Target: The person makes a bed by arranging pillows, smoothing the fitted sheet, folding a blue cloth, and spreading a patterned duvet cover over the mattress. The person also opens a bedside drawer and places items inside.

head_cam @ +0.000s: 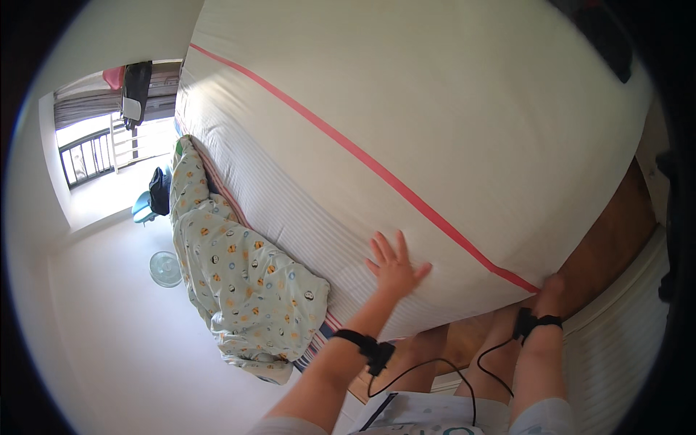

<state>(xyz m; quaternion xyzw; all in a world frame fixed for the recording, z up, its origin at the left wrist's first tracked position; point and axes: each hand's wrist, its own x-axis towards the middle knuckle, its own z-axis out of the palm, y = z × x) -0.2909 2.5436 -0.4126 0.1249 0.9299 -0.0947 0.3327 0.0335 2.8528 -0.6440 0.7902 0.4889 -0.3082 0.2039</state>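
A large white sheet [462, 109] with a red stripe [375, 166] spreads in front of me. My left hand [396, 270] lies flat near the sheet's edge, fingers spread, holding nothing. At the near corner, where the stripe ends, my right hand [552, 291] grips the sheet; its fingers are mostly hidden and blurred. Left of the plain sheet runs a finely striped white cover [283, 201] on the bed. A pale green quilt [244, 293] with small printed figures is bunched along the bed's left side and hangs over it.
Black straps with small devices and cables [418, 361] sit on both my wrists. Wooden flooring [609, 234] shows at the right, beside a white ribbed panel [614, 326]. Beyond the quilt are a clear round lid-like object [165, 269], a blue seat [143, 207] and a window railing [89, 157].
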